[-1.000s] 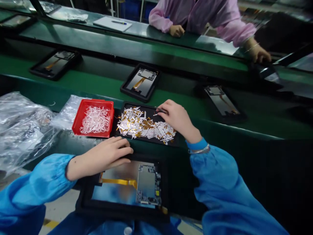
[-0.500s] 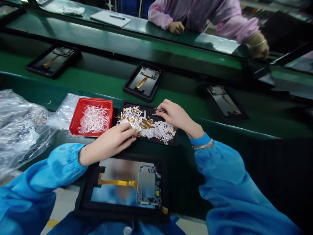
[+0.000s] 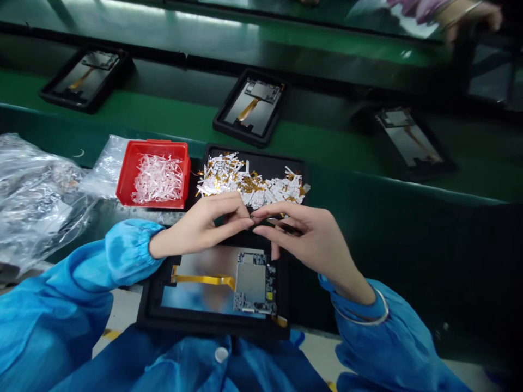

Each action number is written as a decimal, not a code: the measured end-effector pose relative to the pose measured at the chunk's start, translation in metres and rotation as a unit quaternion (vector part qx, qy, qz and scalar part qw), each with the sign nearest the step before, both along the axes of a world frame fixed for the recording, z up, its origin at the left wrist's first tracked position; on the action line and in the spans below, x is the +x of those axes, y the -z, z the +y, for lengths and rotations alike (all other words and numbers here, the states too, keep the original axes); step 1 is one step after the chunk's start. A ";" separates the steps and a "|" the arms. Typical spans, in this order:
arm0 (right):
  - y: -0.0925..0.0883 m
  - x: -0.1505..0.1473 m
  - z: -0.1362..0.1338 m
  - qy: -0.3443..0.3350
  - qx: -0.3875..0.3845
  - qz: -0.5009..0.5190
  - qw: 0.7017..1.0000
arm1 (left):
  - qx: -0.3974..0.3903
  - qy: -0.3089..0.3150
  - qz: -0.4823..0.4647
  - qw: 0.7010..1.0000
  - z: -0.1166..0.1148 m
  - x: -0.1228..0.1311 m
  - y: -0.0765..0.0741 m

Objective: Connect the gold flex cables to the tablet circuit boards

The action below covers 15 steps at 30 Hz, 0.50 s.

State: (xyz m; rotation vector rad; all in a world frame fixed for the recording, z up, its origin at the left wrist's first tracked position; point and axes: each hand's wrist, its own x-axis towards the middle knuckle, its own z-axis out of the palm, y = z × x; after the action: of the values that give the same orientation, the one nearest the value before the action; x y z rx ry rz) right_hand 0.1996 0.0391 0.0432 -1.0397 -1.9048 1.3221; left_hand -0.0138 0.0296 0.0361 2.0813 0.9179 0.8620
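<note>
My left hand and my right hand meet fingertip to fingertip above the near edge of a black tray. The left thumb and forefinger are pinched together; whatever is between them is too small to make out. Dark tweezers lie within my right hand, partly covered by its fingers. Behind the hands, a heap of small white and amber strips fills part of the tray. Below them rests an opened tablet-like device in a black frame, with an amber ribbon cable and a circuit board.
A red bin of thin whitish strips stands left of the tray. Crumpled plastic bags lie farther left. Several similar devices, one in the middle, sit on the green belt. At top right is another person's hand.
Both hands have come together, moving from the strip heap toward me, the right one drawn in with the tweezers. The camera view has tipped downward. The other person's arm has moved toward the right edge.
</note>
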 end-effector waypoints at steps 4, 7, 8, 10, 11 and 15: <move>0.000 -0.001 -0.015 0.036 -0.131 0.087 0.987 | -0.032 0.017 -0.046 0.998 -0.009 0.002 0.000; 0.003 -0.002 -0.021 0.061 -0.161 0.132 0.976 | -0.050 0.034 -0.072 0.996 -0.013 0.003 0.003; 0.004 -0.003 -0.023 0.062 -0.166 0.138 0.974 | -0.054 0.038 -0.075 0.995 -0.014 0.004 0.004; 0.004 -0.002 -0.024 0.055 -0.173 0.135 0.974 | -0.057 0.046 -0.081 0.994 -0.015 0.007 0.005; 0.004 -0.002 -0.025 0.050 -0.176 0.130 0.975 | -0.056 0.050 -0.082 0.994 -0.015 0.008 0.006; 0.004 0.007 -0.026 0.034 -0.156 0.100 0.982 | -0.051 0.055 -0.067 0.995 -0.018 0.009 0.001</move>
State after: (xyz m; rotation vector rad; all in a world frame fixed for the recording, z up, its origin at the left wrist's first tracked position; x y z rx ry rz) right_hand 0.2066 0.0135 0.0393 -1.0641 -1.5326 1.6539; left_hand -0.0048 0.0114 0.0353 1.9418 0.7526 0.8665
